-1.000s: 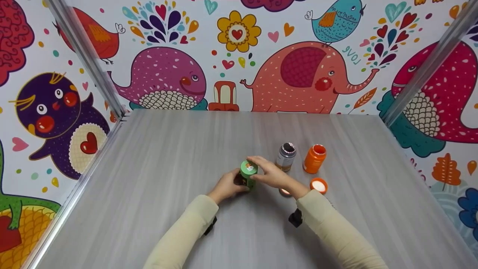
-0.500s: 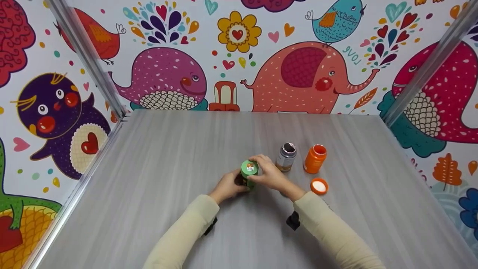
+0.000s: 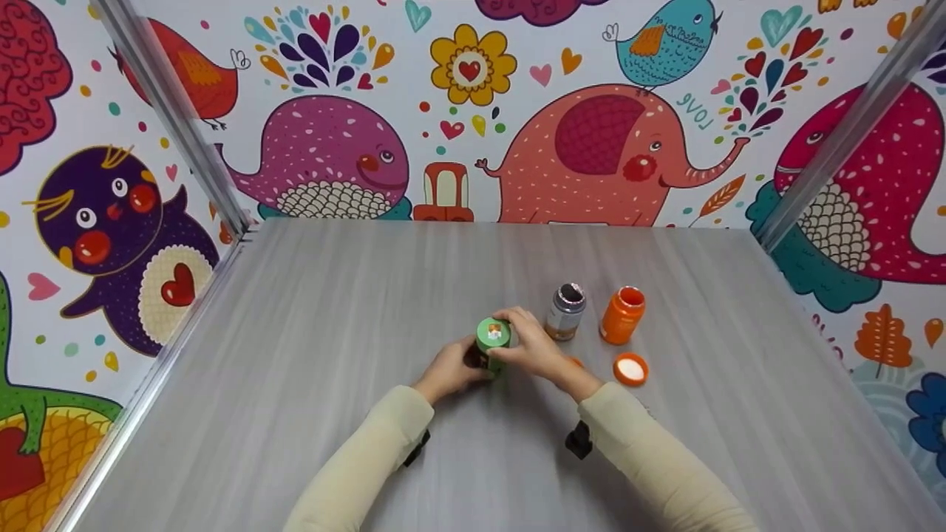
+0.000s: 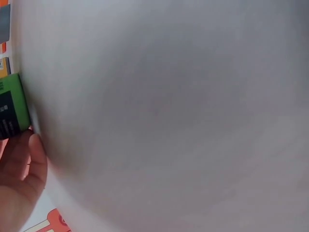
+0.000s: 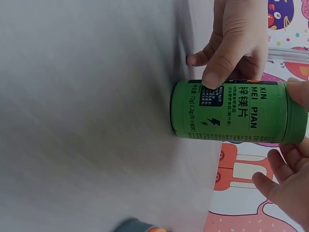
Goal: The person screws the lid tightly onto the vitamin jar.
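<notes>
A green supplement bottle [image 3: 488, 360] stands upright on the table, its green lid [image 3: 493, 333] on top. My left hand [image 3: 448, 371] grips the lower body; in the right wrist view its thumb presses the printed label of the bottle [image 5: 227, 110]. Around the lid curl the fingers and thumb of my right hand [image 3: 533, 349]. The left wrist view catches only the edge of the bottle [image 4: 10, 108] beside fingers [image 4: 37, 164]. Just right of my right hand are an uncapped grey bottle [image 3: 565, 316] and an uncapped orange bottle [image 3: 623, 318].
An orange lid [image 3: 630, 369] with a white inside lies in front of the orange bottle. Behind my right wrist, another small round piece is mostly hidden; the right wrist view shows a grey rim [image 5: 130, 226] there. Patterned walls [image 3: 458, 148] border the grey table [image 3: 355, 295].
My right fingers have closed in around the lid and the right wrist has shifted slightly left. The left hand and the bottle stay in place.
</notes>
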`<move>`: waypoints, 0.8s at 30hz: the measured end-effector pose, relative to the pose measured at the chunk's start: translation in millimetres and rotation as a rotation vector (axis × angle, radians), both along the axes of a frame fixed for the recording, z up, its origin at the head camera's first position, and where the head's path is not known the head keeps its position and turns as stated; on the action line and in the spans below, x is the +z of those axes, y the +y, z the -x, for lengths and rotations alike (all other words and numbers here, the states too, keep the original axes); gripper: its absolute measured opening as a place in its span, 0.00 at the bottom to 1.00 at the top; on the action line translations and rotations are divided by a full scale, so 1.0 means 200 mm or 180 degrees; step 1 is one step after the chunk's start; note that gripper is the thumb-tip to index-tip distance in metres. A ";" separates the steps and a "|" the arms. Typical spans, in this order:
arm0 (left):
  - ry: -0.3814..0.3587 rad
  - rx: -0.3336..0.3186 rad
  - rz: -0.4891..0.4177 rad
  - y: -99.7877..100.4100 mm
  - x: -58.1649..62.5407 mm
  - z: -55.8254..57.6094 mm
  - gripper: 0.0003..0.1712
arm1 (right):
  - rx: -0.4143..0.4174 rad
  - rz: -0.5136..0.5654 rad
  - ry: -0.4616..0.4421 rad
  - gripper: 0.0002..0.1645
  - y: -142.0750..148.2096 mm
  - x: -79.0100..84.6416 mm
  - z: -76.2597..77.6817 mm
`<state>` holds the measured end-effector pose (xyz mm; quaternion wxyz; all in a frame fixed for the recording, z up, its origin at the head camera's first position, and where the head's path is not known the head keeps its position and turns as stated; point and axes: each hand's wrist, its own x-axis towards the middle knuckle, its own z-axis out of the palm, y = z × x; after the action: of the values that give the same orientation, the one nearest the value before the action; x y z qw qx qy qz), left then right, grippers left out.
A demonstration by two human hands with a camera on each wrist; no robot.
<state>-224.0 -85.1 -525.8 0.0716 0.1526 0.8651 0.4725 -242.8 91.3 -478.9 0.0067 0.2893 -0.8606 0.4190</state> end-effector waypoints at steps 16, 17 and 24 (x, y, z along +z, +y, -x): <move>-0.0061 0.0264 0.0028 0.04 0.01 0.02 0.33 | 0.0315 -0.0273 -0.0068 0.40 0.20 -0.06 0.01; -0.0088 0.0311 0.0026 0.05 0.01 0.03 0.33 | 0.0309 -0.0301 -0.0043 0.40 0.22 -0.07 0.01; -0.0190 0.0768 0.0092 0.10 0.02 0.05 0.34 | 0.0302 -0.0409 0.0213 0.36 0.38 -0.11 0.01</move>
<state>-234.9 -64.5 -522.2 0.0421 0.0322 0.8814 0.4694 -245.8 166.9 -501.4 -0.0030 0.3434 -0.8704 0.3528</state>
